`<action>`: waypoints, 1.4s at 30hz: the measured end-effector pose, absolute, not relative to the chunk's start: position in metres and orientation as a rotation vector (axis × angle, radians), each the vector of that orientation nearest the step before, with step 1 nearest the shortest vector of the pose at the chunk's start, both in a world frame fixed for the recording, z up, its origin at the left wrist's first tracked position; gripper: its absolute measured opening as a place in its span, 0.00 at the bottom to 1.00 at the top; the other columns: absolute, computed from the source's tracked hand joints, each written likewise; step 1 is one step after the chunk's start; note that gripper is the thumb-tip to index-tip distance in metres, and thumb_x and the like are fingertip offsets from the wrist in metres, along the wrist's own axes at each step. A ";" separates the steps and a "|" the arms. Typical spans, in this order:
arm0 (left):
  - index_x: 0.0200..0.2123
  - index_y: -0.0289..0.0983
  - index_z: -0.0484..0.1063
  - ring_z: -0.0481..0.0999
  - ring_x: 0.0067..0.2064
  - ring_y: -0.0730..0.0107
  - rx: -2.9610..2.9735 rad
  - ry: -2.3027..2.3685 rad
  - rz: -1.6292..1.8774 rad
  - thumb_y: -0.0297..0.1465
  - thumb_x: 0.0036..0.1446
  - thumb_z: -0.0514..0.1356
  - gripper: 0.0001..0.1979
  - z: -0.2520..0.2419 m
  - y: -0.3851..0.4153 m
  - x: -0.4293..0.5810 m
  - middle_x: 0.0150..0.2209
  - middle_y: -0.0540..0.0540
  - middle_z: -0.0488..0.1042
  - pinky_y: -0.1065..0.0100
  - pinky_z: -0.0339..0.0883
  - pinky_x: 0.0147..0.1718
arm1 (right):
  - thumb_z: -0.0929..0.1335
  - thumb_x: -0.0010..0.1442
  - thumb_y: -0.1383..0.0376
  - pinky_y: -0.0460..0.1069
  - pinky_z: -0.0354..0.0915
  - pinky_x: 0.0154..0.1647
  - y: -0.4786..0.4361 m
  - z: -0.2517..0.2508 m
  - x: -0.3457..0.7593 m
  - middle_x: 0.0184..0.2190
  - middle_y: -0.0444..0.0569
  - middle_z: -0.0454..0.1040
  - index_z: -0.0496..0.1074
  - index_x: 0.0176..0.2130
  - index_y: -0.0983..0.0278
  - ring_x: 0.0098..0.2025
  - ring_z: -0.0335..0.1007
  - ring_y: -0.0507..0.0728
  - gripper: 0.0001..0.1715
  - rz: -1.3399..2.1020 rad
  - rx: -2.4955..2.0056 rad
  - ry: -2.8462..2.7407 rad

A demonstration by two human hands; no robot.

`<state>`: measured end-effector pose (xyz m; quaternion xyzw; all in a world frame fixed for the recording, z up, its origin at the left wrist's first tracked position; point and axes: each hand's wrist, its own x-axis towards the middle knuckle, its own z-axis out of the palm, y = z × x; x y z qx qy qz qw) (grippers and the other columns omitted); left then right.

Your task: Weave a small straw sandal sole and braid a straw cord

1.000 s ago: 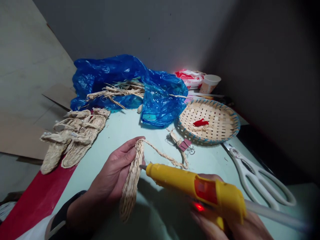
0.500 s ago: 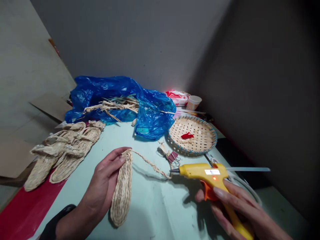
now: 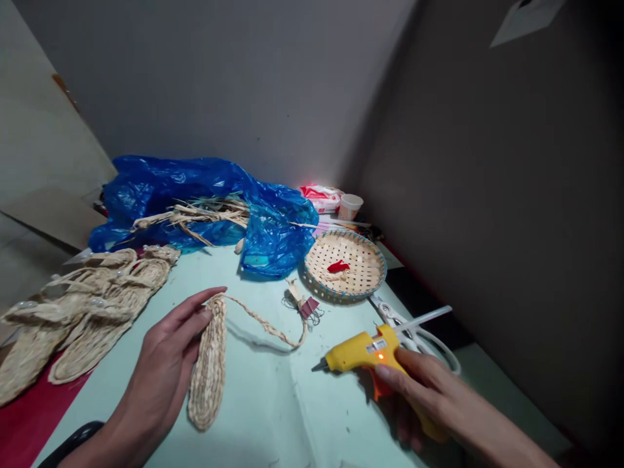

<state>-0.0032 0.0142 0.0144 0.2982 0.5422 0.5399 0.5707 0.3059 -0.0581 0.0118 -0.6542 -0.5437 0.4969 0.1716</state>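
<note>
My left hand (image 3: 163,364) holds the edge of a small woven straw sole (image 3: 208,367) lying on the pale green table (image 3: 273,403); thumb and fingers pinch its upper left side. A braided straw cord (image 3: 263,328) runs from the sole's top toward a pink binder clip (image 3: 309,307). My right hand (image 3: 429,396) grips the handle of a yellow hot glue gun (image 3: 363,351), nozzle pointing left just above the table, its orange light on. A clear glue stick (image 3: 423,318) juts from the gun's back.
Finished straw sandals (image 3: 82,312) lie at the left. A blue plastic bag (image 3: 205,208) with loose straw sits at the back. A round woven tray (image 3: 345,266) holds a red scrap. White scissors (image 3: 414,331) lie behind the gun. A paper cup (image 3: 349,207) stands by the wall.
The glue gun moved away from the sole, rightward and down toward the table. My left hand lowered the sole flat onto the table. The view tilted up.
</note>
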 end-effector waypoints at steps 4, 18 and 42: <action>0.48 0.41 0.76 0.76 0.37 0.70 0.642 1.241 1.261 0.30 0.48 0.67 0.21 0.014 0.013 -0.001 0.37 0.48 0.78 0.79 0.72 0.33 | 0.58 0.66 0.47 0.50 0.59 0.17 -0.066 0.016 0.304 0.23 0.49 0.74 0.69 0.31 0.61 0.18 0.70 0.58 0.25 0.065 -2.006 -2.128; 0.46 0.41 0.76 0.74 0.37 0.70 0.574 1.132 1.262 0.33 0.52 0.66 0.16 0.019 -0.003 0.006 0.34 0.48 0.78 0.75 0.68 0.38 | 0.58 0.63 0.75 0.55 0.58 0.38 0.001 0.026 0.173 0.29 0.50 0.71 0.70 0.47 0.70 0.31 0.62 0.58 0.17 0.024 -1.022 -2.268; 0.39 0.38 0.79 0.66 0.19 0.76 0.681 1.303 1.289 0.33 0.46 0.67 0.14 0.021 -0.005 0.014 0.22 0.50 0.73 0.76 0.59 0.17 | 0.60 0.64 0.76 0.55 0.54 0.34 -0.009 0.010 0.160 0.25 0.47 0.71 0.71 0.48 0.76 0.28 0.60 0.56 0.16 -0.112 -0.939 -2.311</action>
